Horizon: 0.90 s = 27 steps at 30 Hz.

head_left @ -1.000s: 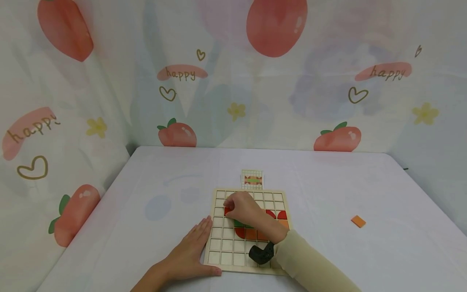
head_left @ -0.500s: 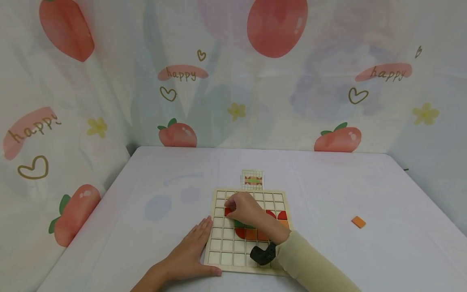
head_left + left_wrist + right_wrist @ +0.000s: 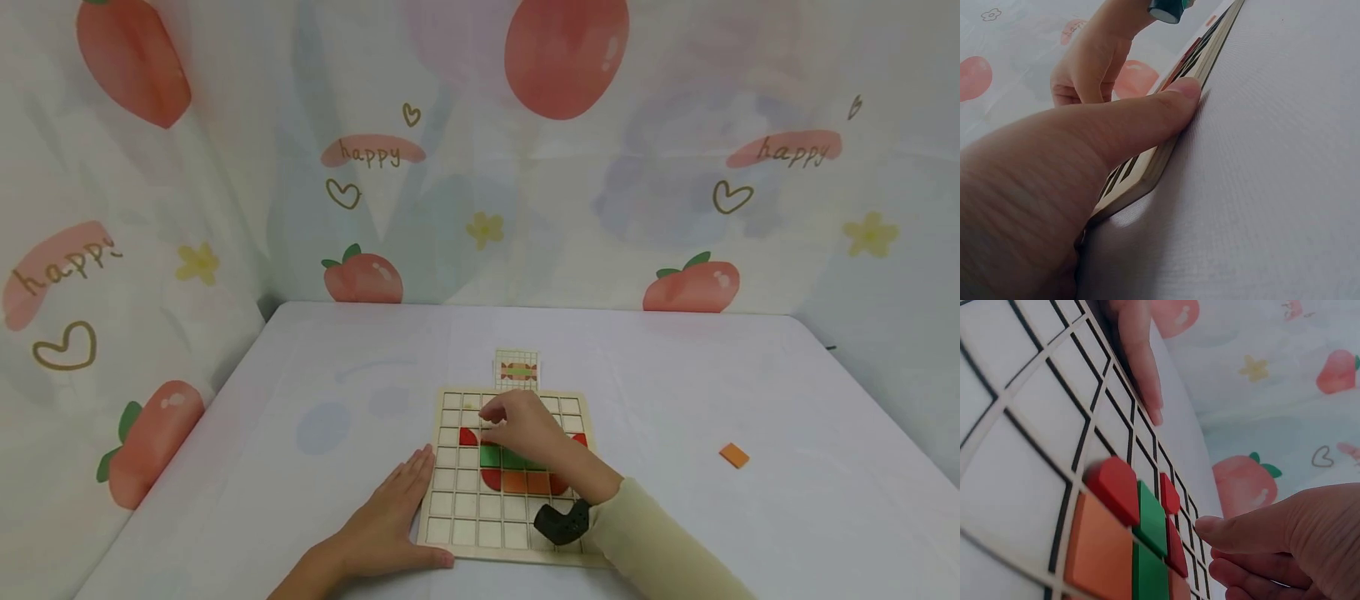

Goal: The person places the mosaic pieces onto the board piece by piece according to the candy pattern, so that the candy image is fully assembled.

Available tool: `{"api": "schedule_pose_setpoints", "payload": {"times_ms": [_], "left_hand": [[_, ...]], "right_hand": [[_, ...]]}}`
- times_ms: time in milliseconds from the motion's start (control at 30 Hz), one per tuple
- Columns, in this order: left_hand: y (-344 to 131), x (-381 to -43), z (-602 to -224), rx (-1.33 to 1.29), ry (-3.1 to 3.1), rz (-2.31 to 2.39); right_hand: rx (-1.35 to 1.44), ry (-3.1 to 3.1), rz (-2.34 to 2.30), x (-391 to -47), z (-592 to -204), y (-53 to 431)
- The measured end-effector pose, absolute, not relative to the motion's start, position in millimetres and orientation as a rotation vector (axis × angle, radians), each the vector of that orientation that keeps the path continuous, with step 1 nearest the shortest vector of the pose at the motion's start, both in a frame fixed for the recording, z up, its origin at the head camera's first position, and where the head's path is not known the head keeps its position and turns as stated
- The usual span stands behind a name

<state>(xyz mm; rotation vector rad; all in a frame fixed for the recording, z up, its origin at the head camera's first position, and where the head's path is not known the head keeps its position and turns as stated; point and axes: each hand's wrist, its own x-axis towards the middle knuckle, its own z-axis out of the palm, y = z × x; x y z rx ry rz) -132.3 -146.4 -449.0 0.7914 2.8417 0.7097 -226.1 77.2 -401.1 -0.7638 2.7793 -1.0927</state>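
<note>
A wooden grid board (image 3: 453,531) holds red, green and orange pieces in its cells. Along its left side lies my left hand (image 3: 390,517), fingers stretched out; the left wrist view has its thumb (image 3: 1166,109) pressed on the board's near edge. Above the upper middle cells is my right hand (image 3: 525,429), its thumb apart from the bent fingers and no piece visible between them. Just left of those fingertips a red quarter-round piece (image 3: 467,437) sits in a cell. Beneath the hand are green squares (image 3: 491,456), and nearer lie orange squares (image 3: 514,482). The hand and forearm hide part of the pattern.
A small pattern card (image 3: 517,369) with a candy-like picture lies just beyond the board. One loose orange square (image 3: 734,455) is on the white table (image 3: 660,383) at the right. A black device (image 3: 562,523) is strapped at the right wrist, low over the board.
My right hand has moved right, away from the red quarter-round piece at the left, which now shows fully in its cell. Thumb and fingers have spread apart. My left hand stays in place.
</note>
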Motion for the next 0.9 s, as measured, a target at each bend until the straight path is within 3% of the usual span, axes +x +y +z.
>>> {"api": "schedule_pose_setpoints", "payload": {"times_ms": [900], "left_hand": [[-144,-130,-450,0.794,2.868,0.699]], "right_hand": [[-0.429,2.929,-1.103,-217,-389,149]]}}
